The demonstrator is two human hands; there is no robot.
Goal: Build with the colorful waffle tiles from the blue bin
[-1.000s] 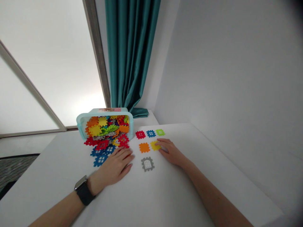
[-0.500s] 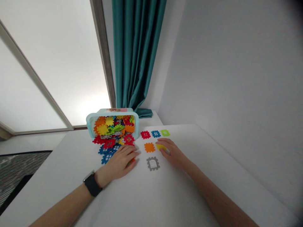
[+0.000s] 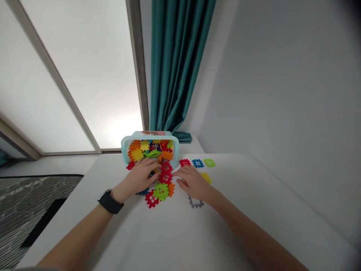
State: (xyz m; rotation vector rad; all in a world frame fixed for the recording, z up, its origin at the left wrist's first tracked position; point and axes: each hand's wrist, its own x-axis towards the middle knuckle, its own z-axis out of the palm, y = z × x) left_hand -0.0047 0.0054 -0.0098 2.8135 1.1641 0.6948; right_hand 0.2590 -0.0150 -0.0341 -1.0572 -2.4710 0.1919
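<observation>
A light blue tub (image 3: 149, 136) lies tipped on its side on the white table (image 3: 254, 210), with coloured waffle tiles spilling out. My left hand (image 3: 139, 177), with a black watch on its wrist, lies palm down on the spilled tiles at the tub's mouth, fingers spread. My right hand (image 3: 193, 183) lies flat just right of the pile, covering an orange tile. A green tile (image 3: 161, 191) and a red tile (image 3: 151, 199) lie nearest me. Red (image 3: 185, 162), blue (image 3: 197, 163), green (image 3: 210, 162) and yellow (image 3: 206, 177) tiles sit in rows; a grey tile (image 3: 195, 203) peeks from under my wrist.
A teal curtain (image 3: 177, 64) hangs behind the tub beside a window frame. A grey wall runs along the table's right side. A striped rug (image 3: 25, 203) covers the floor at the left.
My left hand moved forward onto the pile at the tub's mouth. My right hand slid left off the yellow tile. A green and a red tile now lie nearer me. The camera panned left.
</observation>
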